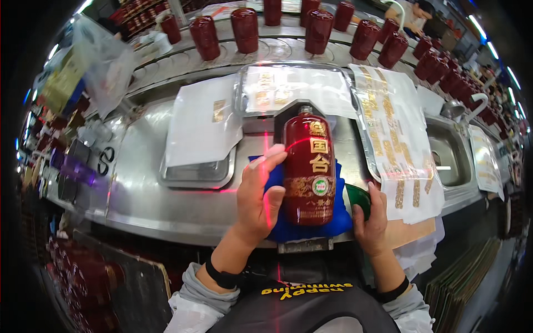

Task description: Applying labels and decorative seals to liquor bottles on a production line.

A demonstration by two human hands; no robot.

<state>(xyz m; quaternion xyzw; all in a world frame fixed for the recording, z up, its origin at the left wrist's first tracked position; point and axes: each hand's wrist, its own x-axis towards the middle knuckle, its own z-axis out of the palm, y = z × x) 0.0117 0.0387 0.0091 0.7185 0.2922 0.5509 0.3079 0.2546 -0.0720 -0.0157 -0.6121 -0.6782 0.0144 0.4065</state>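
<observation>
A dark red glossy bottle with gold lettering and a small green-and-white round emblem lies face up on a blue cloth. Its neck end points away from me, against a dark angular stand. My left hand is open along the bottle's left side, its fingertips at the glass and the thumb apart from them. To the right of the cloth, my right hand pinches a green flat scraper between thumb and fingers. The scraper is apart from the bottle.
White sheets of gold decals lie right and on a tray behind. Another white sheet covers a metal tray at left. A sink stands right. Red bottles line the conveyor; a person sits beyond.
</observation>
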